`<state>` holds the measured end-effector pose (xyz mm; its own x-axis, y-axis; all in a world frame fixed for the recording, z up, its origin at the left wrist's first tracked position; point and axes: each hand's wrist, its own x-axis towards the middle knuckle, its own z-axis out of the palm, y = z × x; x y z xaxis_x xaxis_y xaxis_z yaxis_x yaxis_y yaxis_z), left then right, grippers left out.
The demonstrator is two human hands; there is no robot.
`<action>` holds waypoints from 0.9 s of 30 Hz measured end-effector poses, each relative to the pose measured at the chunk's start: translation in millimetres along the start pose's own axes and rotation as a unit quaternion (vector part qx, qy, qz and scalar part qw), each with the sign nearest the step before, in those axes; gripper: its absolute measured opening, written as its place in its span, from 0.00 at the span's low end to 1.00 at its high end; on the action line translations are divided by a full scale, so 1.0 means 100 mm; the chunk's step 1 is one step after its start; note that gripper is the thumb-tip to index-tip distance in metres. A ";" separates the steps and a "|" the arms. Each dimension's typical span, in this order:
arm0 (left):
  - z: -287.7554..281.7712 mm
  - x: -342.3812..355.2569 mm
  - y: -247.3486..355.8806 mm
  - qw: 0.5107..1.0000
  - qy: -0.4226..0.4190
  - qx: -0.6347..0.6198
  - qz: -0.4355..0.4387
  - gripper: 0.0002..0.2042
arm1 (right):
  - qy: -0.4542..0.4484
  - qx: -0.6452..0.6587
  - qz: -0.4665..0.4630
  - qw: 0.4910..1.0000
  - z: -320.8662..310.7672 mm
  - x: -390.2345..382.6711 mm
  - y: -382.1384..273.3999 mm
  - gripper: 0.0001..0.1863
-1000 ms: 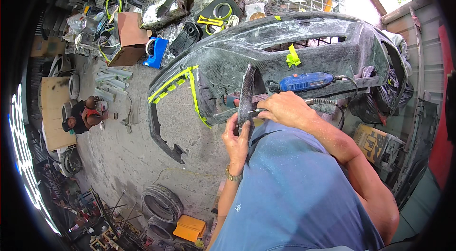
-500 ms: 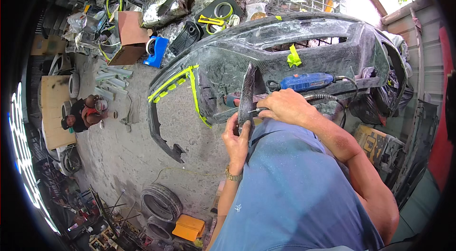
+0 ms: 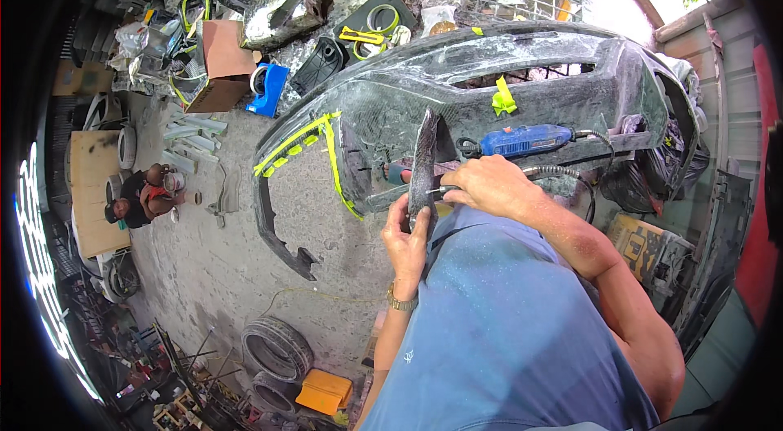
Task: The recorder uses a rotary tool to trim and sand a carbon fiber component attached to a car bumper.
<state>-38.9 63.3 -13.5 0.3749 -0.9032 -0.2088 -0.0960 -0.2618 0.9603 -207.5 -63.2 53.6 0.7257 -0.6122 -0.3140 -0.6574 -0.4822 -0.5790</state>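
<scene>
My left hand [image 3: 405, 237] grips the lower end of a narrow, dark, pointed strip [image 3: 423, 160], thumb on its near face. The strip stands roughly upright and looks dusty. From the right, my right hand [image 3: 492, 185] holds a slim rotary tool handpiece [image 3: 444, 189], its metal tip against or very near the strip's edge. Most of the handpiece is hidden by my fingers. A flexible shaft [image 3: 556, 172] shows beyond my right wrist. Just past that hand, a blue rotary tool motor [image 3: 526, 140] lies on a dusty dark car bumper [image 3: 400, 109].
Yellow-green tape [image 3: 333, 155] edges the bumper's left opening. Behind it are a cluttered bench with a cardboard box [image 3: 224, 64] and a blue tape dispenser [image 3: 267, 90]. Tyres [image 3: 277, 349] lie on the floor at lower left. Another person [image 3: 145, 196] crouches at far left beside a bucket.
</scene>
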 end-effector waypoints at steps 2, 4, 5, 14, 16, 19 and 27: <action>0.00 0.00 -0.01 1.000 0.002 0.011 0.002 0.16 | -0.004 -0.002 -0.006 1.000 -0.01 0.00 -0.01 0.15; 0.00 0.00 0.00 1.000 -0.001 -0.006 0.006 0.15 | -0.012 -0.010 -0.004 1.000 -0.03 0.00 -0.04 0.15; 0.00 0.00 0.00 1.000 -0.001 -0.006 0.006 0.15 | -0.012 -0.011 -0.004 1.000 -0.02 0.00 -0.03 0.15; 0.00 0.00 -0.03 1.000 -0.002 -0.001 0.006 0.16 | 0.013 -0.030 -0.013 0.999 0.07 -0.02 -0.03 0.16; 0.00 0.00 -0.04 1.000 0.000 -0.001 0.007 0.16 | 0.008 -0.035 -0.007 0.999 0.07 -0.03 -0.03 0.17; 0.03 -0.02 0.04 1.000 0.000 -0.012 0.001 0.15 | 0.023 -0.048 -0.003 0.999 0.10 -0.08 -0.06 0.17; 0.05 -0.01 0.09 1.000 -0.009 0.017 0.003 0.13 | 0.071 -0.053 0.037 0.995 0.10 -0.12 -0.12 0.14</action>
<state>-44.7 60.4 -5.5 0.3569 -0.9111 -0.2064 -0.1304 -0.2673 0.9547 -206.0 -44.1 56.7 0.6437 -0.7272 -0.2386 -0.7310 -0.4919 -0.4729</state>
